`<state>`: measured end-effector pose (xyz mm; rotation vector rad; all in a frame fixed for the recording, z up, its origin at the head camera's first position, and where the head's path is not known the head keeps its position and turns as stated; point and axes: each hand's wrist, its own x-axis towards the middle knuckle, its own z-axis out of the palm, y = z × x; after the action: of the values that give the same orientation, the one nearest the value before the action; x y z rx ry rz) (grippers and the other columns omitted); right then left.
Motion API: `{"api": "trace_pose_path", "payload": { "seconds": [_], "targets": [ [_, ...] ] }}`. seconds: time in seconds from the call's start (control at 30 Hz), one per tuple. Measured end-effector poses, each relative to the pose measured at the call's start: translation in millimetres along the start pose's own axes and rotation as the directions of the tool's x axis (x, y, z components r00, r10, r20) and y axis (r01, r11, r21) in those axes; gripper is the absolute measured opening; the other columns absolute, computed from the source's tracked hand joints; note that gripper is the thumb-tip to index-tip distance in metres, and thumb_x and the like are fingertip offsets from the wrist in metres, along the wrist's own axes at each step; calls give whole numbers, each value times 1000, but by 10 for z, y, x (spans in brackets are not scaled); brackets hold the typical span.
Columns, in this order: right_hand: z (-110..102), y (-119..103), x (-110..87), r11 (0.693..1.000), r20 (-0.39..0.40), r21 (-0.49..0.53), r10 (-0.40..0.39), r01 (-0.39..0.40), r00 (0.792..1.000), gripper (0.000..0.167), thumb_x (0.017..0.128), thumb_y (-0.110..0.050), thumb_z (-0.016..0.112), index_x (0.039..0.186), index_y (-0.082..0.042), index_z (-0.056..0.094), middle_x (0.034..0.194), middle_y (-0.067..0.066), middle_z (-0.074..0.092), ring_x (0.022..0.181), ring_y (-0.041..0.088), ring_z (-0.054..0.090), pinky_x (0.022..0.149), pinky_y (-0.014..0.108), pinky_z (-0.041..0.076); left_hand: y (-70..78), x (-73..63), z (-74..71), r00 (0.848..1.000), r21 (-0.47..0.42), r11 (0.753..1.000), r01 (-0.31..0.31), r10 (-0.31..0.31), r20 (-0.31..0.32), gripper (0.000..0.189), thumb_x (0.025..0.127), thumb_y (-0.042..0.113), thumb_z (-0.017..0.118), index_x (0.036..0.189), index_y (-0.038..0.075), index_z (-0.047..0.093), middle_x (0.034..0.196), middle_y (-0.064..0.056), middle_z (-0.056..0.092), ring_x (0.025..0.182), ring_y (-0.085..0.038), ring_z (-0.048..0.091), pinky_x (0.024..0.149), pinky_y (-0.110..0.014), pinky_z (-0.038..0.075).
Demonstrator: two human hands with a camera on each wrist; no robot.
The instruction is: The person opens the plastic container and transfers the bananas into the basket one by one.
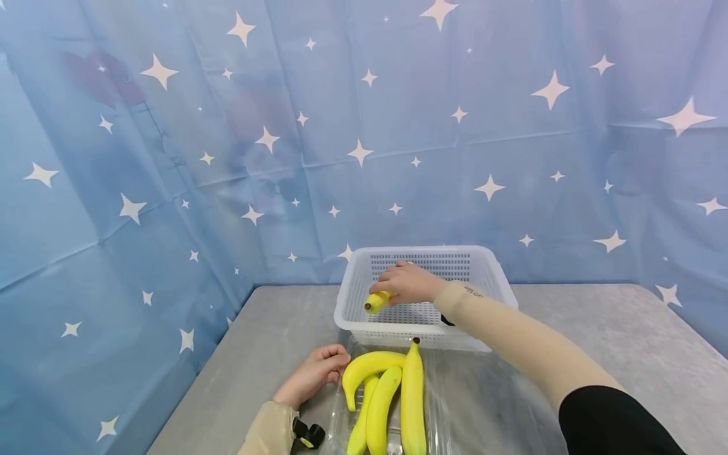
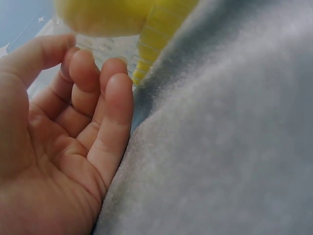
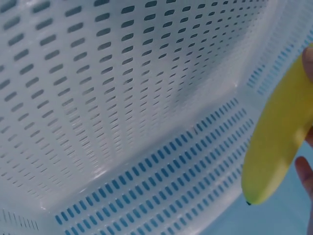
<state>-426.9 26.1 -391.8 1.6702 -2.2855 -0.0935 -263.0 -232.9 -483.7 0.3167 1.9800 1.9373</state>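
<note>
My right hand (image 1: pixel 406 282) grips a yellow banana (image 1: pixel 378 302) above the white plastic basket (image 1: pixel 343 309). In the right wrist view the banana (image 3: pixel 276 142) hangs near the basket's slotted wall, its dark tip downward, and only parts of the fingers show at the right edge. My left hand (image 1: pixel 318 373) rests on the table, loosely curled, beside several bananas (image 1: pixel 383 404) lying on clear plastic. Seen from the left wrist, the palm of the left hand (image 2: pixel 73 132) is bare, with fingertips close to the plastic and a yellow banana (image 2: pixel 107 17) just beyond.
The grey table (image 1: pixel 273 322) ends at a blue curtain (image 1: pixel 318 126) with white stars, close behind the basket. The clear plastic (image 1: pixel 440 404) lies in front of the basket. A black wrist device (image 1: pixel 309 435) sits by the left sleeve.
</note>
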Motion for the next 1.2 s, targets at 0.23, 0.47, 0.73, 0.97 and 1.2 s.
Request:
{"api": "trace_pose_path", "payload": {
  "seconds": [0.23,0.47,0.73,0.97,1.2],
  "targets": [
    [49,33,6,1000,34,-26,19,-18,999,47,80,-30,81,124,-29,63,113,-7,65,105,15,60,92,46,45,3,2,24,1000,6,1000,-3,3,1,17,99,17,55,84,10,59,71,1,58,61,-11,57,61,-26,50],
    [-27,75,13,998,32,-11,59,-59,998,51,78,-27,83,125,-27,63,113,-4,65,106,18,60,94,49,45,7,9,15,1000,2,1000,-3,3,3,18,98,18,56,83,10,59,71,0,57,61,-12,56,61,-27,50],
    [-49,108,-10,998,33,7,69,-69,997,52,79,-27,81,127,-27,62,115,-3,65,106,19,59,96,49,43,-10,15,-9,1000,2,1000,-6,6,-9,17,98,17,57,83,9,60,71,-1,57,60,-12,56,60,-27,50],
    [10,121,17,999,20,14,50,-51,999,51,79,-27,82,126,-27,63,115,-4,65,107,18,59,95,48,44,-11,7,-9,1000,5,1000,-1,1,1,17,98,18,56,83,9,59,72,-1,58,61,-12,56,61,-27,50],
    [79,130,65,999,32,-4,33,-33,999,47,81,-28,80,125,-28,63,112,-6,65,103,16,60,91,44,45,-18,18,-8,1000,-2,1000,-5,5,-1,17,98,17,57,83,9,60,71,0,58,61,-12,56,61,-27,51]
  ]
}}
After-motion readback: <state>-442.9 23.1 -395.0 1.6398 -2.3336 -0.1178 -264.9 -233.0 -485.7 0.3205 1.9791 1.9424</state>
